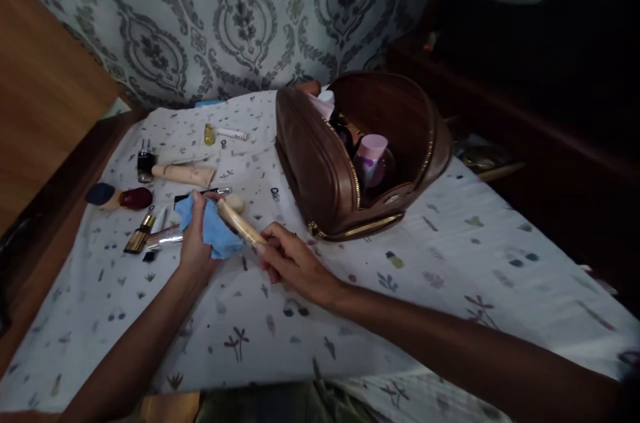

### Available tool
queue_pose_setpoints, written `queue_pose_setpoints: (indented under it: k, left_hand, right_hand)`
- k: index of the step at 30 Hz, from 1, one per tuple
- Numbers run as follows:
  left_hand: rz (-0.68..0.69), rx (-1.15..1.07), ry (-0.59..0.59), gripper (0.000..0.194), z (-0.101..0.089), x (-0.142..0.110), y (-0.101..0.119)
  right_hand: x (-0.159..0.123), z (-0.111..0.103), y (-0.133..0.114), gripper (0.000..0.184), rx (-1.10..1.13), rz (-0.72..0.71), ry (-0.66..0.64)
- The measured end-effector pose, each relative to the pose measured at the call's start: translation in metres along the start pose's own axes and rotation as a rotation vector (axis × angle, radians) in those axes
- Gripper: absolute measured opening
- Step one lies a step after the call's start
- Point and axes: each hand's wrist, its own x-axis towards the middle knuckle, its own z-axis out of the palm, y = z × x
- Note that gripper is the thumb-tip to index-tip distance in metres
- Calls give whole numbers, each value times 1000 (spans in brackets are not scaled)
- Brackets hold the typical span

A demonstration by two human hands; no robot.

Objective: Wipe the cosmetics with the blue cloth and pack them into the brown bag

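Note:
My left hand [194, 244] is closed around a crumpled blue cloth [213, 228] above a white patterned sheet [350, 316]. My right hand [290, 262] pinches one end of a slim beige tube [241, 223], whose other end presses into the cloth. Both hands meet near the sheet's middle left. Just right of them a brown leather cosmetic bag [320, 170] stands open, with a pink-capped bottle [371, 155] and other items inside.
Several cosmetics lie on the sheet left of my hands: a beige tube [184, 174], a dark bottle [145, 163], a blue-and-red brush case [119, 198], gold lipsticks [139, 234], a small yellow bottle [209, 135]. Patterned fabric hangs behind; dark furniture on the right.

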Motion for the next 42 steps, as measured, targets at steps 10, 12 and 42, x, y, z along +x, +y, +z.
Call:
queue_pose_setpoints:
  k: [10, 12, 42]
  left_hand:
    - [-315, 164, -431, 47, 10, -42, -25]
    - [-307, 117, -362, 48, 10, -41, -20]
    - [-252, -252, -315, 23, -3, -17, -3]
  right_hand:
    - [2, 3, -5, 39, 35, 45, 65]
    - [1, 4, -3, 39, 34, 31, 26]
    - [5, 2, -8, 56, 355, 328, -45]
